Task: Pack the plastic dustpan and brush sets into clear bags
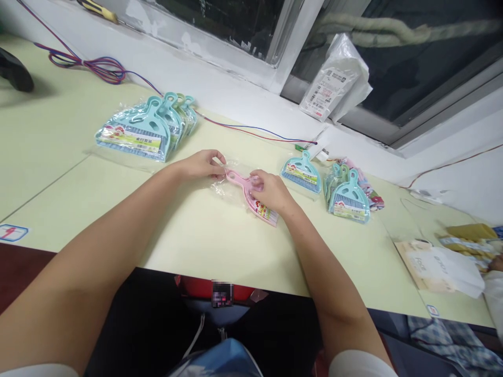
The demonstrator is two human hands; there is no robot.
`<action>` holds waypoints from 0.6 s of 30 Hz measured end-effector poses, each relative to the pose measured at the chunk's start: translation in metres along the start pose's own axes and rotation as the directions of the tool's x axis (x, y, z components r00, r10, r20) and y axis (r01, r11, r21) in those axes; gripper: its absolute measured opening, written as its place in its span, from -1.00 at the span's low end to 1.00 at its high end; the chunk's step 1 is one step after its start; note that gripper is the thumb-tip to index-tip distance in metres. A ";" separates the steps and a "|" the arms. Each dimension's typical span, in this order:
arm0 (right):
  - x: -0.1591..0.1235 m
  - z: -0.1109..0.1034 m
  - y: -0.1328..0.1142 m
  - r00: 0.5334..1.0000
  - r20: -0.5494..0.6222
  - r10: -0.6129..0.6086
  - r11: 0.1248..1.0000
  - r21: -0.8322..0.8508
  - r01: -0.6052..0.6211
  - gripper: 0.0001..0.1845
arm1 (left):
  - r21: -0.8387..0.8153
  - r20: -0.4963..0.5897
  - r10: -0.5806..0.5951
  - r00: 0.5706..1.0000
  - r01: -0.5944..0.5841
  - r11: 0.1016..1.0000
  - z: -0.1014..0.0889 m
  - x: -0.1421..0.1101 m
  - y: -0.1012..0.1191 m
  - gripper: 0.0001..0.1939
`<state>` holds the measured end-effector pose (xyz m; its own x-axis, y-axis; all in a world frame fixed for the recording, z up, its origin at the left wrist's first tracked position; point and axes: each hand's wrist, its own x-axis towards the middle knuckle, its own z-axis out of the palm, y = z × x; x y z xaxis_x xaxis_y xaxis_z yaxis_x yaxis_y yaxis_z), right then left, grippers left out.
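A pink mini dustpan and brush set (247,193) with a printed label lies at a slant over the table in front of me. My right hand (271,191) is closed on its middle from the right, covering part of the pan. Clear plastic bag (222,189) film spreads around the handle end. There my left hand (206,163) pinches the film with thumb and fingers, close to the hanging hole of the handle. A single bagged blue dustpan and brush set (302,175) lies just beyond my right hand.
Bagged blue and green dustpan sets (133,131) are stacked at back left, with more sets (349,201) at right beside a patterned cloth (365,183). Coiled wires (104,69) run along the wall. A white package (334,78) leans on the window sill. Another person's sleeve (494,293) shows at far right.
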<state>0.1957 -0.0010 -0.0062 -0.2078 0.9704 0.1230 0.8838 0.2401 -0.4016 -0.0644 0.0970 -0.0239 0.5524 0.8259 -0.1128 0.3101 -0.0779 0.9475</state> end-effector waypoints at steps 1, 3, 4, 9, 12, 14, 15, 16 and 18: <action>0.000 -0.001 0.000 1.000 -0.001 0.009 1.000 0.025 -0.009 -0.45 | -0.008 -0.007 -0.003 1.000 0.003 1.000 0.001 0.000 0.001 -0.50; -0.001 -0.003 0.000 1.000 0.006 0.013 0.997 0.080 -0.014 -0.48 | -0.025 -0.022 -0.013 1.000 0.013 1.000 0.002 -0.001 0.002 -0.51; -0.001 -0.003 0.002 1.000 0.008 0.008 0.993 0.115 -0.009 -0.50 | -0.030 -0.029 -0.017 0.999 0.017 0.999 0.003 -0.001 0.002 -0.51; 0.006 -0.001 0.011 0.995 0.023 0.095 0.888 0.449 -0.095 -0.56 | -0.016 -0.043 -0.019 0.999 0.019 1.000 0.003 -0.001 0.002 -0.54; 0.012 0.003 0.012 0.967 0.030 0.253 0.787 0.575 -0.223 -0.67 | 0.003 -0.047 -0.019 0.999 0.019 1.000 0.003 0.000 0.001 -0.58; 0.014 0.004 0.010 0.952 0.010 0.307 0.769 0.587 -0.254 -0.71 | 0.013 -0.049 -0.019 0.999 0.020 1.000 0.003 0.001 0.000 -0.60; 0.015 0.004 0.009 0.949 0.007 0.315 0.766 0.588 -0.258 -0.72 | 0.016 -0.051 -0.019 0.999 0.020 1.000 0.003 0.002 -0.001 -0.60; 0.015 0.004 0.007 0.948 0.010 0.318 0.761 0.594 -0.262 -0.72 | 0.018 -0.052 -0.018 0.999 0.019 1.000 0.003 0.002 -0.001 -0.60; 0.014 0.003 0.005 0.948 0.031 0.316 0.743 0.614 -0.267 -0.73 | 0.018 -0.045 -0.013 0.999 0.014 1.000 0.003 0.003 -0.002 -0.60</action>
<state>0.1960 0.0134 -0.0092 0.0694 0.9969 -0.0380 0.4544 -0.0655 -0.8884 -0.0611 0.0978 -0.0268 0.5127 0.8513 -0.1118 0.3320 -0.0765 0.9402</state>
